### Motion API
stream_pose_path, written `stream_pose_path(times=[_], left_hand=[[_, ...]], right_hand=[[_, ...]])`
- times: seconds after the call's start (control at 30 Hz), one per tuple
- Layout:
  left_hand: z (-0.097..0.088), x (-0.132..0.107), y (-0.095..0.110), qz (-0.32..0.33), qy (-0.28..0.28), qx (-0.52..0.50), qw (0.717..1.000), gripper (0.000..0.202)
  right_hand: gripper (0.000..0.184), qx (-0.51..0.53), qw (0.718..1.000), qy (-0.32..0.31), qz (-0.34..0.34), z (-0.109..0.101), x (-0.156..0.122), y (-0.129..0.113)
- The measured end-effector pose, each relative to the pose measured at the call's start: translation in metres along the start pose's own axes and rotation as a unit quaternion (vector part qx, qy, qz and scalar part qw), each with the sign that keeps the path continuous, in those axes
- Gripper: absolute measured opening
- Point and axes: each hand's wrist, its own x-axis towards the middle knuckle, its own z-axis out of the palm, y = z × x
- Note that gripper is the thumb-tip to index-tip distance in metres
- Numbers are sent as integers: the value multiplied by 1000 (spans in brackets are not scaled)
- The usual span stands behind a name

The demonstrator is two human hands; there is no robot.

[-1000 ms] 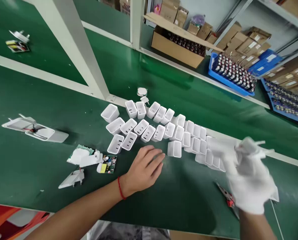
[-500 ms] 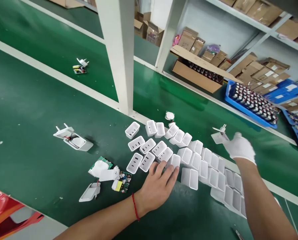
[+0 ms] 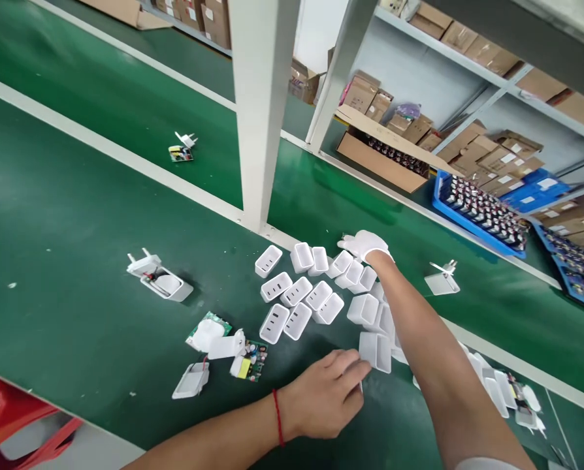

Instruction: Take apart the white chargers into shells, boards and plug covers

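Note:
Several white charger shells point(image 3: 316, 290) lie in a cluster on the green bench point(image 3: 76, 215). My bare left hand point(image 3: 328, 391), with a red thread at the wrist, rests on the bench with curled fingers touching one white shell point(image 3: 376, 351) at the cluster's near edge. My gloved right hand point(image 3: 364, 245) reaches across the cluster to its far side, fingers bent over something small and hidden there. A white plug piece with prongs point(image 3: 441, 281) lies alone on the bench to the right of that hand.
Opened charger parts and circuit boards point(image 3: 223, 343) lie left of the cluster, another open shell point(image 3: 159, 279) farther left. A white post point(image 3: 260, 111) stands behind. Blue trays of components point(image 3: 478, 209) and cardboard boxes point(image 3: 380, 156) line the back. A red object point(image 3: 8, 418) sits bottom left.
My right hand let go of the pronged plug piece, which now lies on the bench, and moved left to the cluster's far side. My left hand slid back toward the near shell.

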Motion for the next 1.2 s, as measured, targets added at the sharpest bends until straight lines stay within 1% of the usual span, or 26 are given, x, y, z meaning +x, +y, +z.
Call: stream_pose_path(times=[0.1, 0.13, 0.2, 0.23, 0.27, 0.3, 0.33, 0.37, 0.4, 0.43, 0.5, 0.57, 0.63, 0.7, 0.73, 0.8, 0.87, 0.93, 1.0, 1.07, 1.13, 1.2], left_hand=[[-14, 3, 0, -14, -51, -4, 999, 17], [-18, 4, 0, -22, -63, -11, 998, 18], [-21, 4, -1, -17, -71, -48, 996, 17], [-20, 4, -2, -8, -67, -77, 995, 16], [-18, 3, -2, -1, -63, -110, 992, 16], [-15, 2, -1, 0, -62, -143, 988, 16], [-12, 1, 0, 0, -62, -175, 983, 15], [-9, 0, 2, -2, -62, -201, 978, 13], [-6, 0, 4, -5, -62, -221, 973, 12], [-4, -1, 6, -10, -61, -239, 969, 11], [-1, 0, 10, -23, -64, -265, 962, 13], [1, 1, 14, -38, -82, -277, 957, 15], [3, 2, 18, -60, -103, -281, 952, 23], [5, 2, 22, -96, -113, -284, 947, 41], [6, 2, 23, -118, -118, -287, 943, 52], [8, 1, 26, -170, -133, -295, 931, 68], [8, 0, 27, -218, -159, -313, 911, 76], [9, 0, 26, -247, -174, -335, 892, 77], [10, -1, 23, -249, -182, -353, 883, 72], [13, -3, 21, -237, -186, -361, 883, 65], [16, -5, 19, -220, -182, -362, 887, 63], [18, -7, 18, -200, -170, -355, 897, 64]], right_hand=[[31, 52, 998, 42, -16, -5, -15, 12], [32, 71, 995, 61, -22, -9, -24, 21], [37, 111, 988, 93, -46, -16, -51, 45], [39, 154, 980, 100, -77, -18, -68, 61], [41, 215, 964, 99, -117, -17, -88, 78], [45, 290, 939, 94, -158, -14, -109, 96], [51, 368, 906, 86, -190, -8, -131, 114], [57, 439, 871, 78, -207, 2, -152, 131], [63, 494, 841, 72, -208, 13, -172, 146], [68, 526, 825, 68, -196, 27, -190, 160], [74, 556, 810, 76, -172, 55, -219, 183], [82, 564, 805, 99, -157, 78, -238, 198], [88, 571, 798, 126, -145, 94, -251, 208], [87, 581, 789, 139, -145, 102, -262, 215], [83, 582, 788, 139, -144, 104, -268, 216], [76, 562, 803, 136, -144, 106, -280, 217], [70, 501, 839, 147, -154, 107, -290, 213], [67, 416, 877, 171, -166, 107, -299, 205], [64, 326, 906, 199, -180, 105, -303, 192], [59, 218, 925, 226, -215, 102, -303, 178], [53, 103, 926, 245, -269, 96, -301, 164], [48, 17, 921, 249, -299, 89, -298, 153]])
